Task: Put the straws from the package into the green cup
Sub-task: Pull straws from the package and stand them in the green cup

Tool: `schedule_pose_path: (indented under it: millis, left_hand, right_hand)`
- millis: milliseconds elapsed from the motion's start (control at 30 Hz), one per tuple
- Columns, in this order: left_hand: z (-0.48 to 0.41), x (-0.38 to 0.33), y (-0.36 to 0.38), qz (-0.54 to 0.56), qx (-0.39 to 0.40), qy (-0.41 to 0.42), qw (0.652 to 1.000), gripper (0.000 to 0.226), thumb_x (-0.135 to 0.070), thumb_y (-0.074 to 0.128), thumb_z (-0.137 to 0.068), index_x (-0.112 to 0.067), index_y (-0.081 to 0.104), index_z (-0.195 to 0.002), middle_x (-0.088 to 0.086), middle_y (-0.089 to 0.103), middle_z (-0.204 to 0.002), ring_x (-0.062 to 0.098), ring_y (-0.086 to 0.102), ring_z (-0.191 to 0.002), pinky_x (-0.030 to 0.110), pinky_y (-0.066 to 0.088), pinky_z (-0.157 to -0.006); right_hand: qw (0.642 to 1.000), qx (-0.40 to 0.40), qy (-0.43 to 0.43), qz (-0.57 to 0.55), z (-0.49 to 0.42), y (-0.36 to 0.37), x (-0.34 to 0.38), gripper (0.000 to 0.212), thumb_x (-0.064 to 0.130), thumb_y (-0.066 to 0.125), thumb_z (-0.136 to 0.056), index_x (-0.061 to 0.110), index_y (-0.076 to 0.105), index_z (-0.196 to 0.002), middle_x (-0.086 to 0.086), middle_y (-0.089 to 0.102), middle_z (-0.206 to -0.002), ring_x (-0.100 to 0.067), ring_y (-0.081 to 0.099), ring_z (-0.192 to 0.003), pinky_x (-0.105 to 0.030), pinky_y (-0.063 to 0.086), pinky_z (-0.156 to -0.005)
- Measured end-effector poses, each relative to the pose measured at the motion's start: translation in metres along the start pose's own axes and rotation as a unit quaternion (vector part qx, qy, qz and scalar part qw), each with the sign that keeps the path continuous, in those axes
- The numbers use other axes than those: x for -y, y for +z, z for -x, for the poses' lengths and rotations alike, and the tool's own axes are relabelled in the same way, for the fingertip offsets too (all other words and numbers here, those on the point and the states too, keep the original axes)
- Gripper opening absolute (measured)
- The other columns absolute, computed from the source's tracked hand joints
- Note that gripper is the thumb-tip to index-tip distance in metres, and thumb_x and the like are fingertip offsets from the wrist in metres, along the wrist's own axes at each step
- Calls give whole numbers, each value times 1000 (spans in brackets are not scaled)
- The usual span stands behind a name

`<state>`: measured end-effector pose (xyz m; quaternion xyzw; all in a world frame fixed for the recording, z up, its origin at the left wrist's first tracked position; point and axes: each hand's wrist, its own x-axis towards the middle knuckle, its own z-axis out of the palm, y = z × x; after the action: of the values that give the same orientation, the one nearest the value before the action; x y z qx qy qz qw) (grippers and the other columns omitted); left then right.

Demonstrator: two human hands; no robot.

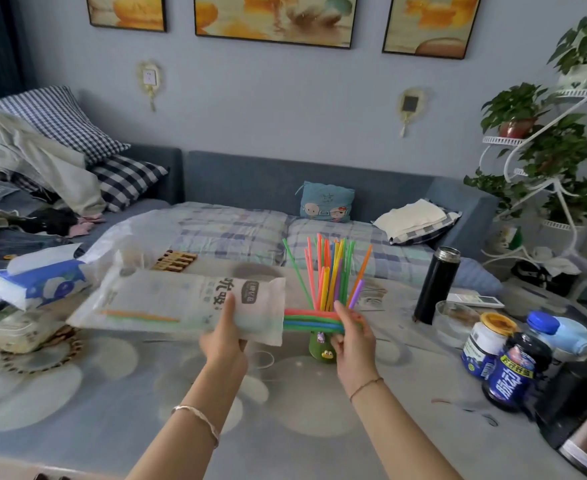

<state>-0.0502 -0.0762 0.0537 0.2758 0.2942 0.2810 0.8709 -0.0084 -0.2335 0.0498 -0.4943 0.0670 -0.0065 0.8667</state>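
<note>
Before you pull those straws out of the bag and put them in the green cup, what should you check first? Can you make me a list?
1. Left hand holding the package steady: ok.
2. Right hand gripping the straw bunch sticking out of the package: ok.
3. Green cup standing upright: ok.
4. Room left among the upright straws in the cup: cannot tell.
5. Black bottle clear of the cup: ok.
6. Straws left in the package: not ok, some remain.
</note>
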Motion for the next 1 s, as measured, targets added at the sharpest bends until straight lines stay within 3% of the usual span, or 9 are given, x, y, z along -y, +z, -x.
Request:
schedule_pose_path:
  millis: [167,267,400,567,667,767,833,933,1000]
  left_hand:
    - [-14,20,-10,37,37,-95,994,56,-31,73,-80,-9,52,-126,9,65,-116,18,65,-83,29,56,-52]
    - [-14,30,-11,9,49,-112,993,43,-30,70,-83,-10,52,-116,7,65,-97,18,63,-74,29,52,-48]
    - [-18,27,-16,42,34,-107,993,44,-22,69,-84,-10,52,-123,7,66,-108,14,66,-71,24,51,-37]
    - [-28,22,-20,72,12,-115,991,57,-22,74,-80,-10,52,-131,8,64,-124,15,65,-83,26,53,-41]
    - [-28,24,-20,76,19,-128,989,57,-25,74,-80,-10,54,-130,8,64,-125,15,66,-83,25,53,-41]
    - [-26,30,-17,48,28,-138,989,42,-23,70,-83,-10,56,-121,7,65,-116,14,64,-73,24,50,-37]
    - [-24,36,-14,11,51,-143,988,44,-25,70,-83,-9,57,-122,6,67,-108,17,64,-76,27,54,-44]
    - [-25,45,-12,-35,73,-145,986,50,-31,74,-78,-10,60,-121,9,68,-115,26,66,-99,46,56,-84]
    - [-25,47,-10,-45,78,-145,985,50,-30,75,-77,-10,60,-121,11,67,-119,30,64,-109,52,49,-96]
  right_hand:
    - [972,146,9,186,-2,1,16,14,25,61,-89,19,70,-79,-3,65,-79,-15,57,-69,-25,42,-58]
    - [929,204,-17,307,2,2,21,17,27,58,-90,22,72,-83,4,70,-89,-11,61,-83,-22,44,-65]
    - [947,205,-21,246,-6,-6,41,11,19,62,-87,16,72,-92,-3,70,-92,-18,64,-91,-22,49,-70]
    - [956,198,-6,218,-12,-16,61,19,22,56,-91,10,70,-93,-1,66,-80,-9,62,-72,-18,46,-60]
    - [982,136,10,133,-16,-15,66,17,24,59,-89,12,69,-84,-4,61,-79,-17,57,-76,-29,46,-70]
    - [991,69,0,113,-19,-13,64,17,28,64,-86,13,70,-82,-3,59,-74,-17,54,-69,-29,44,-65]
    - [981,101,-5,167,-18,-9,59,20,27,64,-85,9,70,-90,-3,63,-74,-16,57,-68,-26,44,-62]
    - [948,168,6,272,-11,-2,51,19,28,61,-88,12,72,-90,2,70,-77,-9,65,-70,-20,48,-63]
    - [940,168,-2,297,-10,-1,49,21,32,59,-89,17,73,-84,4,70,-74,-6,65,-67,-20,50,-62]
